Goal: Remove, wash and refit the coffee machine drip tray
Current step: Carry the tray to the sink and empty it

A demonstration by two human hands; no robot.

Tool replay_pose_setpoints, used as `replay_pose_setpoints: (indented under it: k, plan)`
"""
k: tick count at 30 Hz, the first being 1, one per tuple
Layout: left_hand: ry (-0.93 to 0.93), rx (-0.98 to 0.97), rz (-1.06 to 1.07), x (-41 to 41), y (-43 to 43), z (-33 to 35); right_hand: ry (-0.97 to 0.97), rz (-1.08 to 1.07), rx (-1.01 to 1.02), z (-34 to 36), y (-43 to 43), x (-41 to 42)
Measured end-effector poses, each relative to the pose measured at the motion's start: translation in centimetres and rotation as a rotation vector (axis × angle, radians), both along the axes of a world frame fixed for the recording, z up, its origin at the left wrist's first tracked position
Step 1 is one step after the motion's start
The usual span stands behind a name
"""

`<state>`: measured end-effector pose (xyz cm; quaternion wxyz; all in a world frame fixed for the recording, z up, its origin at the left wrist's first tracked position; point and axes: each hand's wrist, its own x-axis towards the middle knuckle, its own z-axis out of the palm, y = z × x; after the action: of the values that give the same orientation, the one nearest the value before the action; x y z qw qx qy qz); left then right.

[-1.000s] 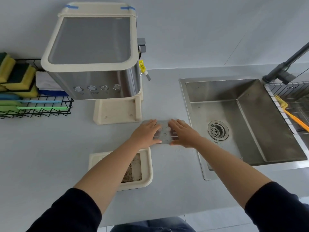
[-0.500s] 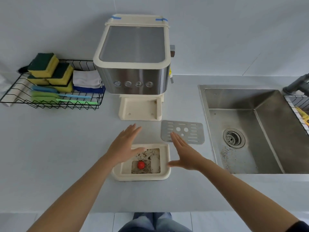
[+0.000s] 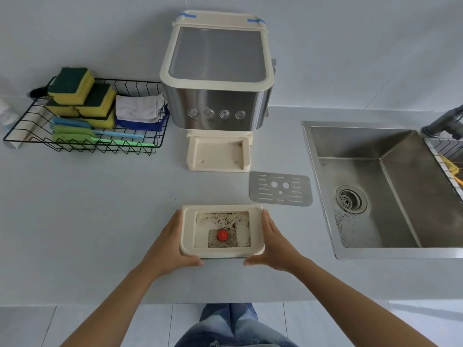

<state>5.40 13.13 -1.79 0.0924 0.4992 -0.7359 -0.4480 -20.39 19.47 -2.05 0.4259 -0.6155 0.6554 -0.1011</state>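
Both your hands, left hand [image 3: 172, 244] and right hand [image 3: 273, 244], now clamped on sides of drip tray [image 3: 188, 229], no longer hovering apart above it; tray dirty, on desk [image 3: 100, 209] before coffee machine [image 3: 218, 78], grate [image 3: 280, 196] set aside; you can carry it to sink [image 3: 370, 151]

No legible text anywhere — only tiny, unreadable marks beneath the buttons [image 3: 216, 113] of the coffee machine [image 3: 217, 78]
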Motion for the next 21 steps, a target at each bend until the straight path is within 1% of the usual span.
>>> replay_pose_setpoints:
  k: [5, 10, 15, 17, 21]
  plan:
    - [0.068, 0.061, 0.040, -0.1, 0.3, -0.7, -0.019, -0.088, -0.003, 0.0, 0.1, 0.7]
    - [0.091, 0.057, 0.015, -0.3, -0.1, -0.2, -0.044, -0.141, -0.018, 0.2, 0.1, 0.6]
    - [0.091, 0.022, -0.031, -1.6, -1.6, 0.7, -0.066, -0.213, -0.020, 1.4, -0.1, -0.6]
    - [0.097, -0.024, -0.112, -3.1, -3.8, 1.8, -0.053, -0.321, -0.072, 2.6, -0.5, -1.6]
    - [0.098, -0.088, -0.151, -5.0, -5.1, 2.7, -0.043, -0.370, -0.090, 3.7, -0.7, -3.1]
